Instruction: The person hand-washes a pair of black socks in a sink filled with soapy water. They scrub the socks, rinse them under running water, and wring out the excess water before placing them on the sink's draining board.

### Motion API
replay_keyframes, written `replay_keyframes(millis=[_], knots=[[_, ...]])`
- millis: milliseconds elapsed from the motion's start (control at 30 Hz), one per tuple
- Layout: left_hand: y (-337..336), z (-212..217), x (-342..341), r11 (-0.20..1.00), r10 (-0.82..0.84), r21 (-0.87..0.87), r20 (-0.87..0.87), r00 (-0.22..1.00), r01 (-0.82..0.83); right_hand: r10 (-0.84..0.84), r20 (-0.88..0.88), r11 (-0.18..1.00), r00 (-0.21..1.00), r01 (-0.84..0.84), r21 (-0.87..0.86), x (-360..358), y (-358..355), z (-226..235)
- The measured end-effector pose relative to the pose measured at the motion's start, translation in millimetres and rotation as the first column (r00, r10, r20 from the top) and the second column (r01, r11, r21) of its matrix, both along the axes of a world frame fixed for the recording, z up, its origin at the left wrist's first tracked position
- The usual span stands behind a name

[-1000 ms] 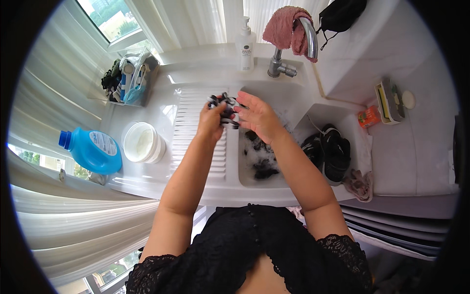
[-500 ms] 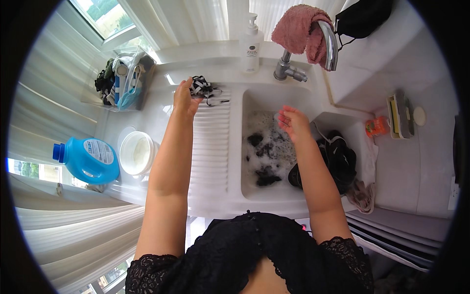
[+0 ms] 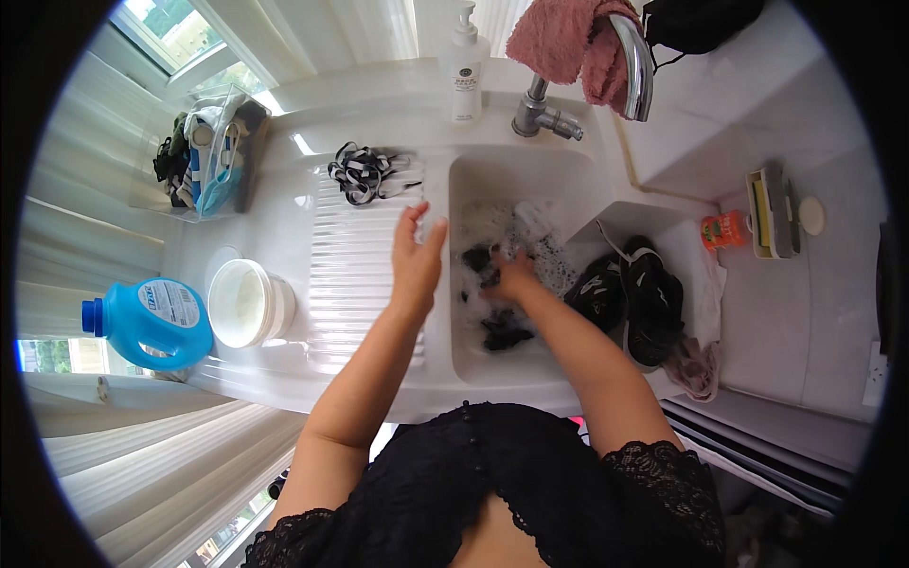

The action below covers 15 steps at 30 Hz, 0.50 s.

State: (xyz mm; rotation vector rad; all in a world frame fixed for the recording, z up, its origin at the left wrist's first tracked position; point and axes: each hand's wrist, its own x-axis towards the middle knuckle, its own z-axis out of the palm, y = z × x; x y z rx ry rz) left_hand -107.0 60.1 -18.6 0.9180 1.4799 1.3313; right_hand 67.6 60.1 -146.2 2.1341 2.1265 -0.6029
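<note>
Dark wet cloth pieces [image 3: 502,327] are lying in the sudsy white sink basin [image 3: 454,322]; the right hand [image 3: 509,280] is reaching down among them, grip unclear. The left hand [image 3: 418,257] is hovering flat, fingers spread, holding nothing, over the ribbed drainboard [image 3: 350,284].

— Where does the head view look from?
— From above, facing straight down at a white sink [image 3: 445,374], close over it; the forearms enter from the lower edge.
— Any second view?
— No, this fisheye alone, edges bending toward its rim
</note>
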Motion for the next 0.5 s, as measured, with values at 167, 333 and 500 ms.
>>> replay_keyframes(millis=[167,333,500], knots=[[-43,14,32,0.951,-0.192,-0.184,0.284,0.940,0.250,0.046,-0.181,0.990,0.982,-0.069,-0.122,16,5,-38],[-53,25,23,0.887,-0.285,-0.255,0.355,0.890,0.385,-0.130,-0.576,0.984,0.807,0.031,-0.177,35,29,72],[-42,29,51,0.858,-0.097,-0.377,0.548,0.831,0.349,-0.222,-0.861,0.955,0.457,-0.078,-0.287,46,21,160]])
